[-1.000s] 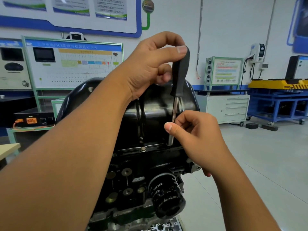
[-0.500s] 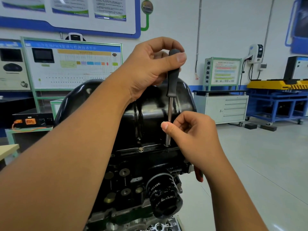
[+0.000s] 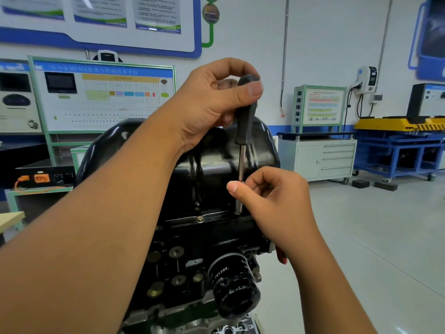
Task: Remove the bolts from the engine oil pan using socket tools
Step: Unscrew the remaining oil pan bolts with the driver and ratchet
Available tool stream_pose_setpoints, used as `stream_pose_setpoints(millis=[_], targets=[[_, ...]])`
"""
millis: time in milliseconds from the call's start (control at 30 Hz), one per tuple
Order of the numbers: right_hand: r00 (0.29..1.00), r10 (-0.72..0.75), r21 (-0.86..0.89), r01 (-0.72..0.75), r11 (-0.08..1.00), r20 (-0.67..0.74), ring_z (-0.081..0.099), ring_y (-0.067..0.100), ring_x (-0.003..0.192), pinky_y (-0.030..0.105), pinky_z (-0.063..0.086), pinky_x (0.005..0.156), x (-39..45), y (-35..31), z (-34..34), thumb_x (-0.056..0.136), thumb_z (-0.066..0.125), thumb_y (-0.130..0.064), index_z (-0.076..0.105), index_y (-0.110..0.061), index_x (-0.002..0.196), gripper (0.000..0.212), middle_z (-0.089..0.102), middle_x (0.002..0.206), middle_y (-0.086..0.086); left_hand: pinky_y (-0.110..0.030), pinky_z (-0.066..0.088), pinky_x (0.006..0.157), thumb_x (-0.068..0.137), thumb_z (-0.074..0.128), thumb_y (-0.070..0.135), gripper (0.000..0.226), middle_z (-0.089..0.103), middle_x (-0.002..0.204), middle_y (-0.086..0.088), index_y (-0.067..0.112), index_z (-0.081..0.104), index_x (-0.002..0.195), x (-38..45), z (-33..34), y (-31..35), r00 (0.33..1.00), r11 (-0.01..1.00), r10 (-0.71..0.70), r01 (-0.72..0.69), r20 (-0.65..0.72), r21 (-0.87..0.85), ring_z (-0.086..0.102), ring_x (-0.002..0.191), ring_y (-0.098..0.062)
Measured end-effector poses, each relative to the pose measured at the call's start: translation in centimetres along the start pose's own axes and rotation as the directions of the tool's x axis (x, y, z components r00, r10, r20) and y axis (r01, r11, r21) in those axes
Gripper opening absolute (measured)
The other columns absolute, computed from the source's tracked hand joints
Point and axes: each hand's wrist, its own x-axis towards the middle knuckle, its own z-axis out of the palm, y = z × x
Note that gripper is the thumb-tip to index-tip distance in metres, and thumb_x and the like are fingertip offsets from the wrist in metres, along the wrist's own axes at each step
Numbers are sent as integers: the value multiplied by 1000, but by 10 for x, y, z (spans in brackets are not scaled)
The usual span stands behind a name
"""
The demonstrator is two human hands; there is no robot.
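Socket driver (image 3: pixel 245 121) upright on oil pan (image 3: pixel 212 169), left hand (image 3: pixel 212 102) gripping handle, right hand (image 3: pixel 277 201) pinching shaft

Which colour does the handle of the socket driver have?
The socket driver handle is black, above a silver metal shaft. The head view shows it best.

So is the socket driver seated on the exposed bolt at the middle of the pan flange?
No, the socket driver stands to the right of that exposed bolt, which sits uncovered on the flange.
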Motion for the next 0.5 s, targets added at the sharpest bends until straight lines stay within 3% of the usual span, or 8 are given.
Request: stream_pose_setpoints(millis=[167, 267, 367, 500], targets=[[999, -9, 12, 9, 1000, 45, 47, 3, 48, 13, 39, 51, -1, 2, 0, 85, 82, -30, 62, -19, 63, 31, 56, 54, -8, -23, 42, 54, 95, 64, 20, 15, 77, 98, -19, 14, 73, 107, 0, -6, 1, 998, 1000, -22, 23, 60, -19, 48, 50, -12], [999, -15, 8, 14, 1000, 41, 49, 3, 49, 13, 39, 51, -1, 3, 1, 85, 81, -31, 63, -21, 64, 29, 58, 55, -7, -20, 41, 49, 91, 69, 20, 14, 77, 90, -16, 12, 70, 103, 0, -6, -2, 1000, 1000, 3, -2, 25, -21, 52, 52, -14], [1000, -19, 2, 20, 1000, -16, 51, 3, 48, 12, 40, 51, -2, 3, 3, 79, 86, -36, 64, -21, 62, 32, 60, 55, -7, -16, 40, 43, 88, 74, 17, 14, 75, 81, -12, 13, 65, 97, 1, -5, -4, 999, 998, 31, -32, -18, -48, 67, 60, -10], [998, -23, -63, 19, 998, -62, 54, 5, 50, 13, 41, 52, -3, 4, 6, 72, 90, -41, 62, -22, 60, 36, 62, 56, -8, -17, 42, 44, 86, 78, 21, 20, 75, 83, -13, 13, 65, 99, 0, -2, -4, 998, 999, 48, -48, -42, 3, 64, 54, -7]])
